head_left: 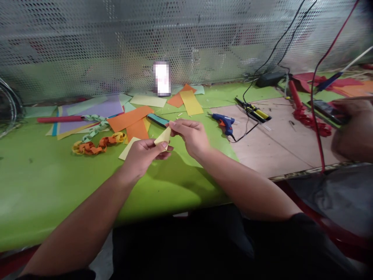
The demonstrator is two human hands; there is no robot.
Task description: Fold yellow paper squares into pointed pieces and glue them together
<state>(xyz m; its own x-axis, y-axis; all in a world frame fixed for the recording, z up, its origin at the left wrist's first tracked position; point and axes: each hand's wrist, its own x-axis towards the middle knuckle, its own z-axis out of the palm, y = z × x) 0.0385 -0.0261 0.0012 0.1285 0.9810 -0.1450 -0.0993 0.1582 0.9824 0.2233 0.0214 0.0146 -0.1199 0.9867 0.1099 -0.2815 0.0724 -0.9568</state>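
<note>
Between my two hands is a small folded piece of pale yellow paper [163,136], raised above the green table. My left hand [143,154] pinches its lower part, thumb on top. The fingers of my right hand [190,134] grip its upper right corner. Just behind the hands lies a teal-handled cutter [157,120], its right end near my right fingertips. Another pale yellow paper piece [128,148] rests beside my left hand, partly covered by it. Orange paper strips [132,118] lie beyond. To the left curls a paper chain [97,146] of orange, yellow and mint links.
A blue glue gun [224,122] with a black cord lies right of my hands. Purple sheets [87,112] spread at the back left. A bright phone [162,79] leans on the perforated metal panel [116,42]. Another person's hand [354,128] is at far right, near a red cable [313,85].
</note>
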